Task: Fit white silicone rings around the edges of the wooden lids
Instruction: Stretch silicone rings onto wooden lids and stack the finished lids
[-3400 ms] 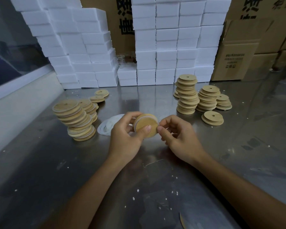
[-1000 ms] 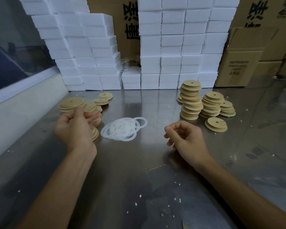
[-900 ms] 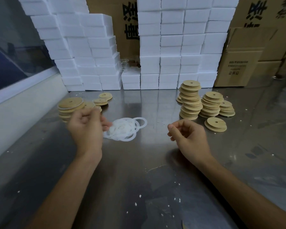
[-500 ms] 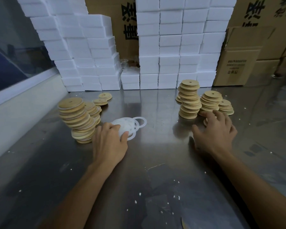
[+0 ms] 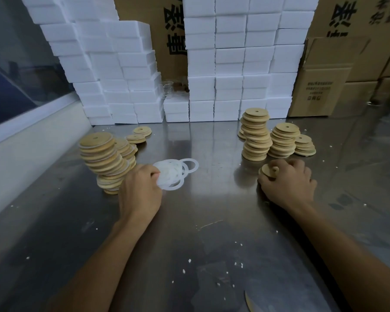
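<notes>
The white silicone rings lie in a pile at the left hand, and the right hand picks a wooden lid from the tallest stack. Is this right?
Not quite. In the head view the right hand takes a wooden lid lying low on the table, in front of the tallest stack. The rings are at the left hand.

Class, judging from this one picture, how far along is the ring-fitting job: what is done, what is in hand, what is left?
Done: the leaning stack on the left shows white rims, so those lids look ringed. In hand: the left hand pinches at the ring pile and the right hand grips a bare lid. Left: the bare stacks on the right.
</notes>
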Motion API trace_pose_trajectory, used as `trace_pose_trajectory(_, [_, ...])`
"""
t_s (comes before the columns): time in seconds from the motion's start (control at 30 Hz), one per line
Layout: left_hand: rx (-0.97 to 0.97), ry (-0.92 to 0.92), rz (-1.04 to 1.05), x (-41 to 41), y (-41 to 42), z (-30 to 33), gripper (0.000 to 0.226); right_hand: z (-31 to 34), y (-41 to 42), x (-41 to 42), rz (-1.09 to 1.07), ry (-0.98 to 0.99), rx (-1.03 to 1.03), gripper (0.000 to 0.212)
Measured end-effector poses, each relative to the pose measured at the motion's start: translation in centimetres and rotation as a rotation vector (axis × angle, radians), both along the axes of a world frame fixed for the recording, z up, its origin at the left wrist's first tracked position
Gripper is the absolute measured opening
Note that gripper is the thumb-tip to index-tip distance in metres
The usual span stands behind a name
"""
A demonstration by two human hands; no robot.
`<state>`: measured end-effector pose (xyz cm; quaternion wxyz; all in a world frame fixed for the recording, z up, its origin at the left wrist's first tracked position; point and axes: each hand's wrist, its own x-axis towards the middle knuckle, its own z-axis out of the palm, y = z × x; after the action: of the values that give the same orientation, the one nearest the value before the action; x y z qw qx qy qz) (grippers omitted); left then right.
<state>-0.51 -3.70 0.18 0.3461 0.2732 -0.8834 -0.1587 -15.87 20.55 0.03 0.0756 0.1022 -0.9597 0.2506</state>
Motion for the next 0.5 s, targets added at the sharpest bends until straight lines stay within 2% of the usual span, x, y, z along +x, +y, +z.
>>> trace_pose_trajectory(0.07, [-0.030, 0.120, -0.098, -0.1, 0.3, 0.3, 0.011, 0.2, 0.0, 0.1, 0.031, -0.006, -0.012, 0.043])
trace_pose_trajectory(0.13, [0.012, 0.225, -0.201, -0.3, 1.0, 0.4, 0.012, 0.3, -0.3, 0.2, 0.046, -0.028, -0.040, 0.053])
trace_pose_trajectory(0.2, [0.294, 0.337, -0.302, -0.8, 2.1, 0.6, 0.019, 0.4, -0.5, 0.3, 0.063, -0.061, -0.068, 0.065])
trace_pose_trajectory(0.27, [0.653, 0.401, -0.419, -1.1, 3.2, 0.7, 0.022, 0.3, -0.7, 0.3, 0.103, -0.078, -0.100, 0.068])
trace_pose_trajectory(0.3, [0.764, 0.405, -0.469, -1.2, 3.7, 0.7, 0.021, 0.2, -0.8, 0.3, 0.119, -0.079, -0.137, 0.068])
trace_pose_trajectory(0.4, [0.940, 0.363, -0.557, -1.1, 4.3, 0.6, 0.015, 0.1, -1.1, 0.6, 0.153, -0.063, -0.288, 0.064])
trace_pose_trajectory(0.5, [1.082, 0.294, -0.559, -0.9, 4.6, 0.7, 0.015, -0.1, -1.4, 0.9, 0.251, -0.009, -0.473, 0.037])
